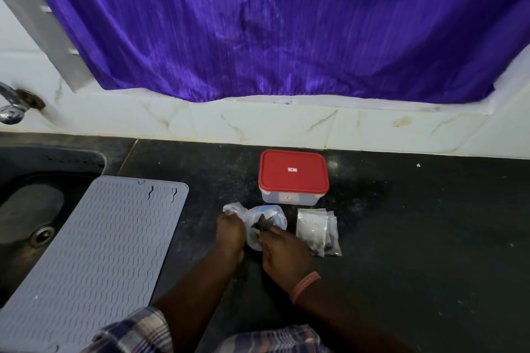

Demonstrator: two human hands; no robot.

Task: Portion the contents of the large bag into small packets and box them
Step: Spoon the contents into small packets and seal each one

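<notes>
A crumpled clear large bag (268,216) with dark contents lies on the black counter in front of a clear plastic box (289,198) that has a red lid (293,170) shut on it. My left hand (231,233) grips the bag's left side. My right hand (282,252) pinches the bag's near edge, fingers curled on the plastic. To the right of the bag lies a small pile of clear small packets (317,231) holding dark bits.
A grey ribbed mat (100,249) lies partly over the dark sink (31,209) at the left, with a tap (13,106) above. A purple curtain (272,23) hangs over the white tiled wall behind. Black counter (430,238) stretches right.
</notes>
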